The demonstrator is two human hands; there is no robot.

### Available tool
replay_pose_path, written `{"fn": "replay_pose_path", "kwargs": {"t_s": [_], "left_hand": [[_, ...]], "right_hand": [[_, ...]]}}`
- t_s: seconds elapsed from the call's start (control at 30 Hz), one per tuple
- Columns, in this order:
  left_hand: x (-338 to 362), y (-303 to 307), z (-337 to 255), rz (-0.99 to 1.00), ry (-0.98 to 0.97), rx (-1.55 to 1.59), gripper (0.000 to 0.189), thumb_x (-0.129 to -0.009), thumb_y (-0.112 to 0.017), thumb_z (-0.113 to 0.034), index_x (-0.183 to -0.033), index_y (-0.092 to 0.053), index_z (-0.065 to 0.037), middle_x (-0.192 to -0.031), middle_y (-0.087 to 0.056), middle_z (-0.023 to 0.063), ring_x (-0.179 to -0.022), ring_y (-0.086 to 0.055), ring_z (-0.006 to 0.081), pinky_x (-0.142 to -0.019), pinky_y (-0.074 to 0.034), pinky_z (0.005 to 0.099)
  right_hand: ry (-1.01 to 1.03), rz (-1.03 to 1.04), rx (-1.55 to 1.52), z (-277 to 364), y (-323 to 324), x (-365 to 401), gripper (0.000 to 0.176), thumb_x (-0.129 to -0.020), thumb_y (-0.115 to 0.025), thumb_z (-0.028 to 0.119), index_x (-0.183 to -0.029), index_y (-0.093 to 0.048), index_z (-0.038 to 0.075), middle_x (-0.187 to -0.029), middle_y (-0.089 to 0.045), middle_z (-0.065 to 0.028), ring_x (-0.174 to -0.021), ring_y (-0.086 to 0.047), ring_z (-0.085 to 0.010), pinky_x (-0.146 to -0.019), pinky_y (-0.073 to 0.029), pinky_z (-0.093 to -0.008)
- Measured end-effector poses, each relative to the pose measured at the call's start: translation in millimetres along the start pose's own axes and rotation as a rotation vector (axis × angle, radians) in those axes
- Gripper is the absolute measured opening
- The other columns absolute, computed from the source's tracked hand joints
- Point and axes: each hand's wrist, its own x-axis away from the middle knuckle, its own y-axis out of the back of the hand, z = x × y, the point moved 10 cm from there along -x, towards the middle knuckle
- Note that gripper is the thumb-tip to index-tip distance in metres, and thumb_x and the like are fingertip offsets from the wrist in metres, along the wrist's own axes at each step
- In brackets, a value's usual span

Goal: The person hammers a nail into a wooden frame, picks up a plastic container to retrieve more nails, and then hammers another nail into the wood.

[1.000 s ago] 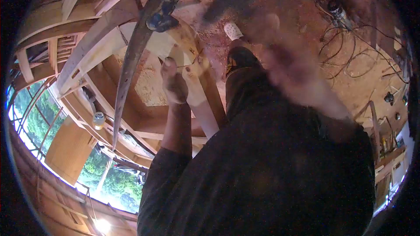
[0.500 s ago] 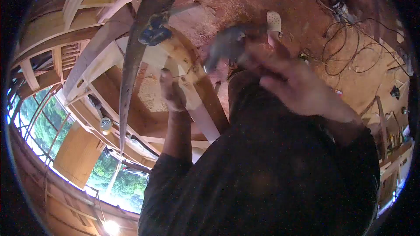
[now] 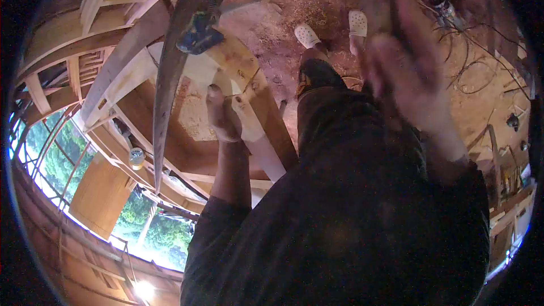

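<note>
My left hand (image 3: pixel 222 116) lies against a pale timber frame (image 3: pixel 258 136), its thumb stretched up. The fingers that show look straight rather than curled; the rest are hidden. My right hand (image 3: pixel 411 73) is raised over the floor at the right and smeared by motion. Its fingers seem wrapped round a blurred, hammer-like tool (image 3: pixel 375 3), whose kind I cannot make out for certain. Above the timber joint, a blue clamp (image 3: pixel 199 37) sits on a long, dark, tapering bar (image 3: pixel 170 79).
Curved wooden ribs (image 3: pixel 62 39) rise on the left. A small jar (image 3: pixel 136 158) stands on the framing. Two feet in white clogs (image 3: pixel 307 36) are on the dusty floor. Cables and a power tool (image 3: pixel 443 4) lie at the upper right.
My right hand and the blurred tool have swung up and away from the timber, uncovering the left clog. My left hand has stayed nearly still.
</note>
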Motion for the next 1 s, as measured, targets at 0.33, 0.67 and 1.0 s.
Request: {"fn": "replay_pose_path", "kwargs": {"t_s": [0.33, 0.67, 1.0], "left_hand": [[1, 39, 8, -0.036, 0.014, -0.001, 0.042, -0.099, -0.045, -0.025, -0.13, -0.047, 0.003, -0.127, -0.054, 0.0141, -0.114, -0.053, 0.0233, -0.097, -0.044, 0.0351], [2, 40, 16, -0.238, 0.052, -0.023, 0.068, -0.09, -0.058, -0.044, -0.134, -0.041, 0.004, -0.125, -0.053, 0.0139, -0.114, -0.054, 0.0255, -0.096, -0.044, 0.0383], [24, 35, -55, -0.746, 0.025, -0.889, 0.029, -0.085, -0.068, -0.03, -0.085, -0.067, -0.001, -0.079, -0.064, 0.0042, -0.075, -0.058, 0.0148, -0.07, -0.046, 0.0304]], "right_hand": [[0.122, 0.01, -0.022, 5, 10, 0, 0.051, -0.092, -0.055, 0.004, -0.141, -0.04, 0.004, -0.126, -0.057, -0.0159, -0.119, -0.054, -0.0223, -0.098, -0.044, -0.0341], [0.328, 0.248, 0.335, 4, -46, 11, 0.057, -0.093, -0.055, 0.013, -0.146, -0.033, 0.01, -0.117, -0.062, -0.0197, -0.106, -0.061, -0.0337, -0.091, -0.049, -0.04], [0.054, 0.122, 0.349, -63, 30, 38, 0.063, -0.094, -0.054, 0.029, -0.146, -0.029, 0.005, -0.12, -0.058, -0.0265, -0.106, -0.059, -0.0421, -0.095, -0.047, -0.0428]]}}
